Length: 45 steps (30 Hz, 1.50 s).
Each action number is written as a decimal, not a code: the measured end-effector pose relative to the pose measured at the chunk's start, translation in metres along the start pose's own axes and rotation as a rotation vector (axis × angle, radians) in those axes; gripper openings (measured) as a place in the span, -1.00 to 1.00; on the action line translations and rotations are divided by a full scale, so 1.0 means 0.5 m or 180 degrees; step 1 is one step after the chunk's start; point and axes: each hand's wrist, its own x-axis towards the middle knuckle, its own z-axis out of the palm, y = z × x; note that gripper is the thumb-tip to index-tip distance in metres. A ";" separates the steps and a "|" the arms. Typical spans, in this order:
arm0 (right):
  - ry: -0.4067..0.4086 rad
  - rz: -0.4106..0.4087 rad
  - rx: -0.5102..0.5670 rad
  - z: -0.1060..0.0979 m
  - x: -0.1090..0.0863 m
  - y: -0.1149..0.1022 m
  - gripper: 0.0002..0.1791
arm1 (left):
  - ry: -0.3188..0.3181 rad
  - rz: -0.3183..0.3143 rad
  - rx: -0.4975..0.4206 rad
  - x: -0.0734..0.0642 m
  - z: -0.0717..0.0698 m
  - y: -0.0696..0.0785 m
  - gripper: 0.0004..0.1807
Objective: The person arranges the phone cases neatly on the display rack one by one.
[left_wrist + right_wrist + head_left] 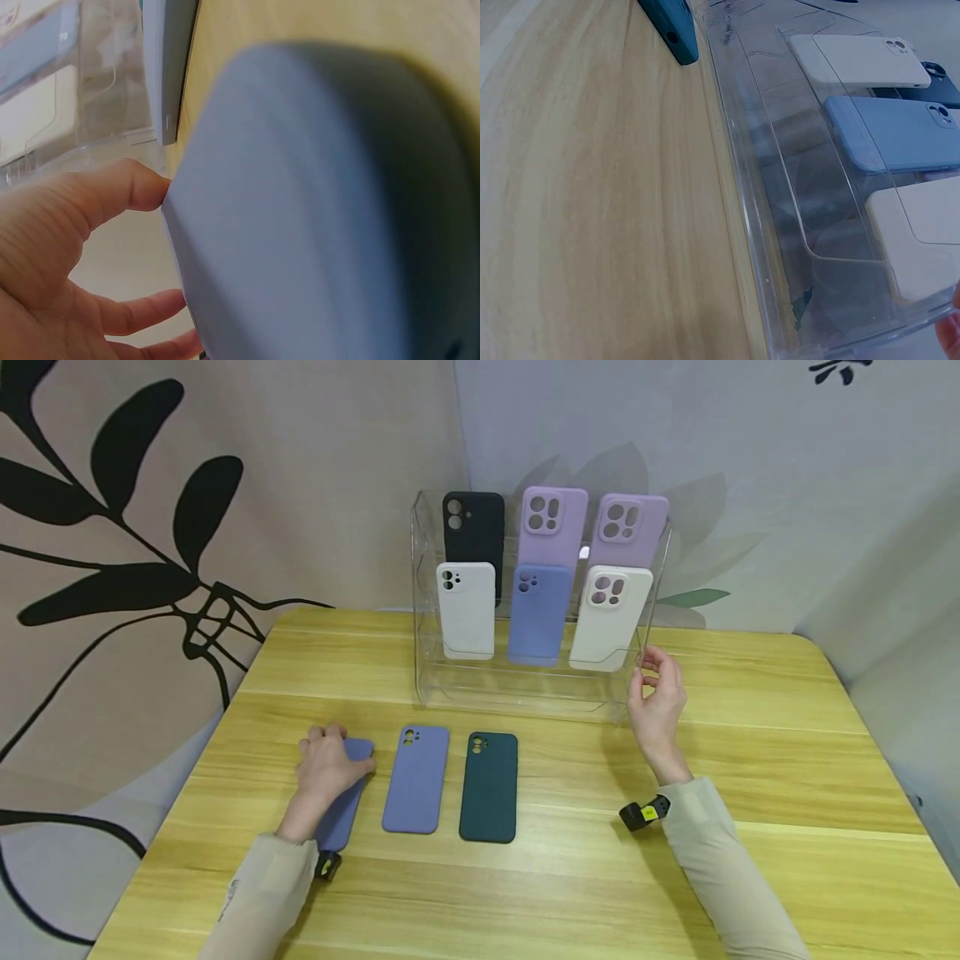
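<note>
At the left of the table my left hand (324,770) holds a lavender-blue phone case (343,814), thumb at its right edge and fingers around its upper end. The left wrist view shows the same case (277,210) large and close, with the thumb (131,191) at its rim. My right hand (660,706) pinches the right side edge of a clear acrylic display rack (525,693). In the right wrist view only its fingertips (950,334) show, beside the rack's side panel. Beside the held case lie a lavender-blue case (416,781) and a dark green case (489,789).
The rack's lower front row bears a white case (467,618), a blue case (538,618) and an off-white case (609,622). Behind them stand a black case (474,531) and two lilac cases (558,543). A wall with painted leaves (138,443) rises behind the table.
</note>
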 end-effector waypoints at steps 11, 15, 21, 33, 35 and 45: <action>0.0012 0.0003 0.0004 0.000 0.000 0.000 -0.71 | 0.0187 0.0205 -0.0097 0.002 -0.013 0.010 -0.25; -0.0001 -0.0010 0.0007 0.001 0.000 0.001 -0.71 | 0.0243 0.0283 -0.0123 0.003 -0.019 0.021 -0.25; -0.0010 -0.0015 -0.0018 0.001 0.000 0.000 -0.69 | 0.0271 0.0382 -0.0174 0.004 -0.026 0.039 -0.25; -0.0006 -0.0013 0.0006 0.001 0.001 -0.002 -0.70 | 0.0460 0.0599 -0.0331 0.007 -0.032 0.082 -0.28; -0.0005 -0.0006 0.0009 0.001 0.001 -0.001 -0.69 | 0.0487 0.0635 -0.0363 0.008 -0.033 0.089 -0.28; 0.0009 0.0033 -0.0005 0.003 0.001 -0.001 -0.70 | 0.0766 0.0878 -0.0533 0.011 -0.038 0.132 -0.33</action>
